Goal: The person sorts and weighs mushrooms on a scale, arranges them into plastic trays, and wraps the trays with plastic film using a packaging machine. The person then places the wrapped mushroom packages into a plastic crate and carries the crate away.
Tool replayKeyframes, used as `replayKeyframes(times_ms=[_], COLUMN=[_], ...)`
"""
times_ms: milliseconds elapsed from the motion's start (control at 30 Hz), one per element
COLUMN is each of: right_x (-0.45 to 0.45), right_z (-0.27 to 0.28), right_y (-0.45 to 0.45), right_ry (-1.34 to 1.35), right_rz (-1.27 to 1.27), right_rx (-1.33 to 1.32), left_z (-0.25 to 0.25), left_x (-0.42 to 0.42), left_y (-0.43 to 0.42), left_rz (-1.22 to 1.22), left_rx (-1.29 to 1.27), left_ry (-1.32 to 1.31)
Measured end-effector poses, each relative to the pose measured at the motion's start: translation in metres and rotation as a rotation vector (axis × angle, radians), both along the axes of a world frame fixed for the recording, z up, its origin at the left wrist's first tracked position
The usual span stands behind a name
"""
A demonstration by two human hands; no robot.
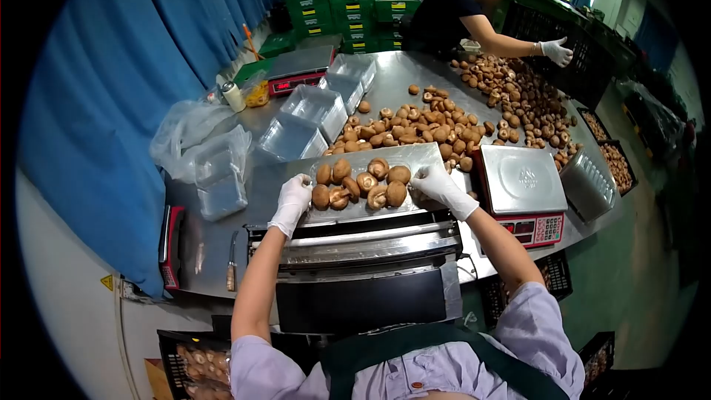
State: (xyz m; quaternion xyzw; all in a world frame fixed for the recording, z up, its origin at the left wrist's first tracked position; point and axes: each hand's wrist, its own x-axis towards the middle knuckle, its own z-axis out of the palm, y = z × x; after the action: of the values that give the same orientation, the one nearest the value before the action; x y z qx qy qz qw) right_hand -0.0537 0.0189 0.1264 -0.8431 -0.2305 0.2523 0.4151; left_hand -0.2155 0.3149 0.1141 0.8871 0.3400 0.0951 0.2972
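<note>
Brown shiitake mushrooms lie in two rows in a clear plastic tray, above a film-wrapping machine. My left hand, in a white glove, has its fingers closed at the tray's left end. At the right end, my gloved right hand pinches the edge, thumb and fingers together. Whether loose film is also between the fingers is hard to make out. Behind the tray, a metal plate borders a heap of loose mushrooms.
Empty clear trays stand stacked behind left, near a plastic bag. A knife lies left of the machine. A scale stands at right beside upright trays. Across the table, a co-worker's gloved hand is above more mushrooms.
</note>
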Motion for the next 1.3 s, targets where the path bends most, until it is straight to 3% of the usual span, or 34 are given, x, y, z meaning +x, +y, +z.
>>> replayKeyframes(times_ms=[100,133,233,267,300,400,433,500,567,633,667,733,833,900,933,967,1000,1033,1067,1100,1133,1167,1200,1233,1267,1300], right_x=[-0.017,-0.021,-0.039,-0.042,-0.045,-0.051,-0.053,-0.064,-0.053,-0.055,-0.063,-0.063,-0.066,-0.062,-0.073,-0.087,-0.098,-0.107,-0.111,-0.113,-0.109,-0.104,-0.097,-0.080,-0.061,-0.041], right_z=[0.008,0.014,0.035,0.036,0.038,0.045,0.046,0.061,0.028,0.013,0.028,0.038,0.029,-0.001,0.005,0.014,0.035,0.062,0.101,0.133,0.150,0.159,0.163,0.159,0.154,0.150], right_y=[-0.014,-0.020,-0.041,-0.049,-0.058,-0.074,-0.076,-0.077,-0.083,-0.081,-0.081,-0.083,-0.089,-0.102,-0.114,-0.127,-0.137,-0.147,-0.152,-0.156,-0.158,-0.152,-0.135,-0.117,-0.092,-0.061], right_ry=[-0.040,-0.346,-0.507,-0.620,-0.731,-0.946,-1.056,-0.997,-1.095,-0.973,-0.763,-0.845,-0.743,-0.722,-0.470,-0.349,-0.170,-0.107,-0.107,-0.116,-0.185,-0.200,-0.084,-0.217,-0.319,-0.418], right_rz=[0.016,0.059,0.127,0.195,0.265,0.646,0.758,0.903,1.001,0.970,0.887,0.907,0.835,0.723,0.605,0.496,0.457,0.457,0.486,0.458,0.435,0.426,0.444,0.349,0.125,0.040], right_rx=[0.001,-0.144,-0.120,-0.151,-0.185,-0.211,-0.181,-0.332,-0.211,-0.136,-0.286,-0.284,-0.272,0.104,0.024,0.062,0.134,0.244,0.299,0.382,0.460,0.682,1.012,1.083,1.009,1.022], left_z=[0.022,0.025,0.036,0.056,0.063,0.070,0.063,0.065,0.062,0.056,0.055,0.050,0.040,0.043,0.071,0.068,0.064,0.090,0.111,0.182,0.183,0.173,0.187,0.188,0.184,0.167], left_x=[-0.018,-0.027,-0.060,-0.070,-0.081,-0.101,-0.106,-0.109,-0.109,-0.111,-0.113,-0.115,-0.118,-0.130,-0.139,-0.151,-0.170,-0.179,-0.184,-0.177,-0.181,-0.173,-0.158,-0.139,-0.108,-0.071], left_y=[0.004,0.003,0.000,-0.010,-0.013,-0.011,-0.009,-0.015,-0.014,-0.017,-0.017,-0.016,-0.016,-0.017,-0.032,-0.016,-0.005,-0.009,-0.011,-0.039,-0.014,0.004,0.005,0.001,0.001,0.015], left_rz=[-0.153,-0.180,-0.416,-0.462,-0.597,-1.189,-1.317,-1.398,-1.396,-1.362,-1.350,-1.284,-1.046,-0.833,-0.511,-0.722,-0.602,-0.526,-0.507,-0.221,-0.368,-0.552,-0.462,-0.279,-0.308,-0.375], left_rx=[-0.117,-0.054,0.315,0.144,0.153,0.618,0.746,0.824,0.854,0.875,0.872,0.842,0.388,0.074,-0.373,-0.340,-0.643,-0.720,-0.705,-0.796,-0.377,-0.463,-0.474,-0.388,-0.489,-0.334], left_ry=[0.171,0.121,-0.116,-0.015,-0.034,0.016,0.071,0.146,0.122,0.067,0.078,0.099,0.014,-0.011,0.245,0.182,0.191,0.229,0.030,0.081,-0.166,-0.631,-0.719,-0.789,-0.931,-0.881])
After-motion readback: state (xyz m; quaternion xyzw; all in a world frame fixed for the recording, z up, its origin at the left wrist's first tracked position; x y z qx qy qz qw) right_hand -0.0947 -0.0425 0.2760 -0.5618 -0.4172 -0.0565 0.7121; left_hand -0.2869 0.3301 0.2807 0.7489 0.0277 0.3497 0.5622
